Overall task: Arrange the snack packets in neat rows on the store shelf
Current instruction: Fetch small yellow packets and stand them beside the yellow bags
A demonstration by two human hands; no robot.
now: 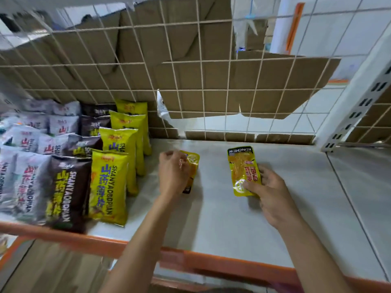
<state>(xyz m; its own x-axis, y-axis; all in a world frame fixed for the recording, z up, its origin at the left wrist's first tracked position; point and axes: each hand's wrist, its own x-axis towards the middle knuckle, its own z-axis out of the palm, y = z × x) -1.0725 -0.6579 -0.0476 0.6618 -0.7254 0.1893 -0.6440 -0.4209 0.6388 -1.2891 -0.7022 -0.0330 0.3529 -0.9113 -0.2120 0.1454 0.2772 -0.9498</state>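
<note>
Head view, left hand: the left hand (173, 174) curls round a yellow packet (192, 163) just beside the stocked rows (112, 178), probably to start the next row.
Head view, right hand: the right hand (269, 193) pinches the second packet (241, 168) by its near end, flat at the middle of the shelf (222, 225), probably ready to line up.

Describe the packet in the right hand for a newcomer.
On the white shelf, right of the standing bag rows, are two small yellow packets. It is the right packet, with a black KONCHEW strip facing the wire grid; the left hand half hides the other packet.
</note>
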